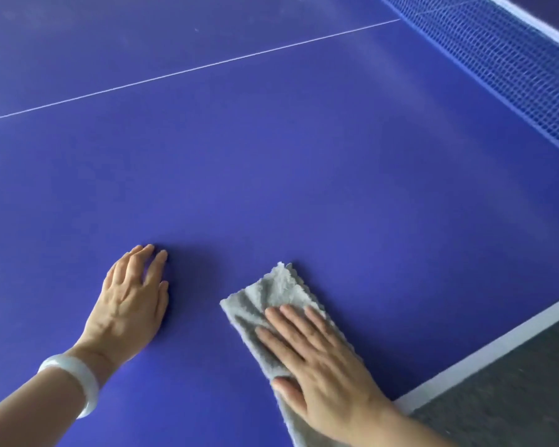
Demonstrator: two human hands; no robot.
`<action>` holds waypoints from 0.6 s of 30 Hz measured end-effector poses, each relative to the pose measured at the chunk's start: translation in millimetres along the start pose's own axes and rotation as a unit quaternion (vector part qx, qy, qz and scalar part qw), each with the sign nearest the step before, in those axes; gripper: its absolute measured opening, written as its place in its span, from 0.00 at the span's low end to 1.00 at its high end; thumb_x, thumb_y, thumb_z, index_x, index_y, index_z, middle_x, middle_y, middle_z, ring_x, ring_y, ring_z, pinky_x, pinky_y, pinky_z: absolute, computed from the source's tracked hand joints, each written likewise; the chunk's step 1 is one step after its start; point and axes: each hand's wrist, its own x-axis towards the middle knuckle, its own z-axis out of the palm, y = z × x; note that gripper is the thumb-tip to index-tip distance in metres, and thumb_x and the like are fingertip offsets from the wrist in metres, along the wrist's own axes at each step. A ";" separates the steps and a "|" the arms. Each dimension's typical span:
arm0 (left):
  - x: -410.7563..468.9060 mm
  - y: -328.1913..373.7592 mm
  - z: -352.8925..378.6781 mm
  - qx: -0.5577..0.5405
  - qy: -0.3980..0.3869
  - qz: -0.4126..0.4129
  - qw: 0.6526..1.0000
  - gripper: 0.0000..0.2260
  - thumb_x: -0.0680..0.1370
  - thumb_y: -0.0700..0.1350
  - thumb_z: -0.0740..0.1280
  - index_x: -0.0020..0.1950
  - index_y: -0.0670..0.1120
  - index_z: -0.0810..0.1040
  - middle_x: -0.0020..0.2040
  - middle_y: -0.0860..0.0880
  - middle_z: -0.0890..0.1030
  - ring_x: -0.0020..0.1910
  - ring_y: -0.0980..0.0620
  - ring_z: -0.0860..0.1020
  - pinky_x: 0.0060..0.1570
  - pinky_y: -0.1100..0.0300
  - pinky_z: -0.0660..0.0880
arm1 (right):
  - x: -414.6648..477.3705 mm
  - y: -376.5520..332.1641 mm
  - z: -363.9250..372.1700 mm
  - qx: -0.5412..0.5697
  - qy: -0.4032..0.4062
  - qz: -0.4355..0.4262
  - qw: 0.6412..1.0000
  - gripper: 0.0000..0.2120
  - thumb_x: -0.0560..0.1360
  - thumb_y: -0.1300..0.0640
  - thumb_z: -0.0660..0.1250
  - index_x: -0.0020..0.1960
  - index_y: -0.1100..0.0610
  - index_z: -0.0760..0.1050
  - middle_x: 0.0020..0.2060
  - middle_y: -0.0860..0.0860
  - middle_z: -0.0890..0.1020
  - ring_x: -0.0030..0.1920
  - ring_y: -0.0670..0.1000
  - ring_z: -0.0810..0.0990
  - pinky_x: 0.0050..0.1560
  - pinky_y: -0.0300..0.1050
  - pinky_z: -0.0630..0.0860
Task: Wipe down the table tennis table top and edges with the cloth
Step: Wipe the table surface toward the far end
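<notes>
Pressing down on the cloth (271, 291), the right hand (323, 359) lies flat; its fingers are straight and close together, and they point away from the person; the thumb sticks out to the left and rests on the cloth too; no finger curls round the cloth, the hand just pushes it onto the desk (271, 156).

The cloth is grey and fluffy; it is folded into a long strip; its far end pokes out past the fingertips, and its near end runs under the palm and off the bottom of the picture; it lies flat on the blue top, near the desk's right edge.

The left hand (129, 304) lies palm down on the bare blue top; its fingers are a little spread and loose, and it holds nothing; it is to the left of the cloth and does not touch it; a pale bangle (75, 379) sits on the wrist.

A white stripe (497, 346) runs along the right edge of the desk; past that edge is a grey floor (513, 398); the right wrist reaches in just beside the stripe.

A thin white line (188, 71) crosses the top far from the hands; it runs up to the blue net (497, 59) at the far right corner of the picture; the net has a white band along its top.
</notes>
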 end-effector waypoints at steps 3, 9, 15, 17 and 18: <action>19.2 19.8 -3.5 -0.006 0.009 0.006 1.000 0.22 0.78 0.45 0.53 0.65 0.32 0.74 0.62 0.34 0.73 0.59 0.29 0.73 0.65 0.35 0.68 | -25.5 108.7 -18.1 -0.043 0.005 0.132 0.990 0.28 0.84 0.42 0.48 0.80 0.54 0.57 0.80 0.51 0.56 0.80 0.53 0.53 0.76 0.60 0.58; 87.1 106.5 17.9 -0.045 0.032 0.050 0.997 0.21 0.80 0.39 0.63 0.71 0.33 0.69 0.71 0.33 0.68 0.73 0.33 0.64 0.74 0.39 0.57 | 32.4 168.9 -35.0 -0.050 0.028 0.427 0.903 0.33 0.81 0.42 0.40 0.81 0.57 0.52 0.80 0.57 0.54 0.80 0.58 0.51 0.78 0.59 0.49; 154.8 138.7 31.2 -0.065 0.033 -0.030 0.997 0.24 0.84 0.46 0.54 0.79 0.39 0.57 0.79 0.40 0.56 0.79 0.43 0.50 0.77 0.49 0.44 | 26.3 26.6 -3.5 0.027 0.025 0.054 0.998 0.31 0.81 0.42 0.56 0.79 0.56 0.59 0.80 0.55 0.57 0.80 0.56 0.50 0.77 0.60 0.54; 162.9 133.4 33.1 -0.061 0.016 -0.068 0.996 0.25 0.84 0.49 0.52 0.79 0.42 0.56 0.80 0.43 0.54 0.79 0.45 0.49 0.77 0.50 0.43 | 1.1 47.6 -4.6 0.037 0.017 -0.021 0.999 0.29 0.82 0.44 0.56 0.79 0.53 0.59 0.80 0.52 0.56 0.81 0.53 0.50 0.79 0.56 0.52; 163.8 132.6 34.3 -0.066 0.014 -0.079 0.995 0.25 0.84 0.50 0.52 0.80 0.43 0.56 0.80 0.44 0.54 0.80 0.46 0.49 0.77 0.50 0.43 | -6.8 70.6 -8.1 0.033 0.014 -0.022 0.999 0.28 0.82 0.44 0.55 0.80 0.52 0.59 0.80 0.51 0.56 0.80 0.52 0.50 0.79 0.55 0.52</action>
